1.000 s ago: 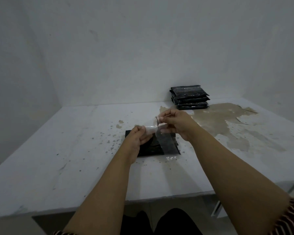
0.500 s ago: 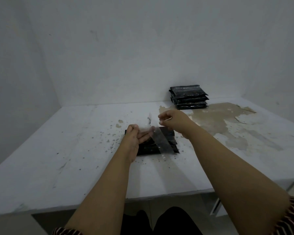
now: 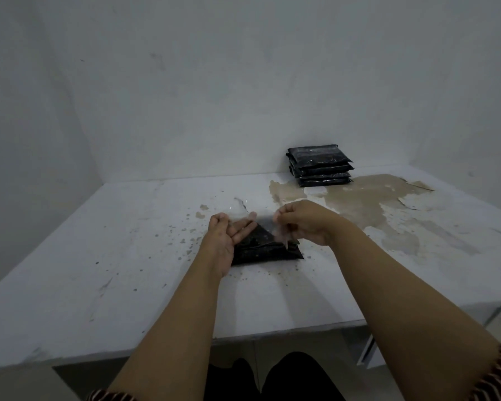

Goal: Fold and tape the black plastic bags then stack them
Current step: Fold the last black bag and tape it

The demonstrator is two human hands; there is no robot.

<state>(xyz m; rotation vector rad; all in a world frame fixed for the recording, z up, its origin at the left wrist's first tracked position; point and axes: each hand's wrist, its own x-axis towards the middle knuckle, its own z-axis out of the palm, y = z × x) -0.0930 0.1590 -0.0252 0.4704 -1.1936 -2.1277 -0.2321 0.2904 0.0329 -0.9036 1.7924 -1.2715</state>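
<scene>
**Head view: clear tape stretched over a folded bag**

The right hand (image 3: pixel 307 222) has its fingers curled and pinches one end of a strip of clear tape (image 3: pixel 268 231), holding it just above the near right part of the folded black bag (image 3: pixel 265 248). The left hand (image 3: pixel 229 231) lies with its fingers fairly straight along the bag's left side; it seems to catch the tape's other end under the fingertips, though the film is so faint against the dim table that this cannot be told for certain. Held at both ends, the strip probably stays taut and free of wrinkles, so that it can be laid across the fold in one pass.

The bag lies flat on the white table (image 3: pixel 99 270), directly before the person, where both hands reach it and the surface backs the pressing. The left hand's weight likely keeps the fold from springing open.

Well apart, at the far edge against the wall, stands a stack of finished bags (image 3: pixel 320 166), on the right-hand side clear of the working spot. Peeled, brownish patches mark the table between the two.
</scene>
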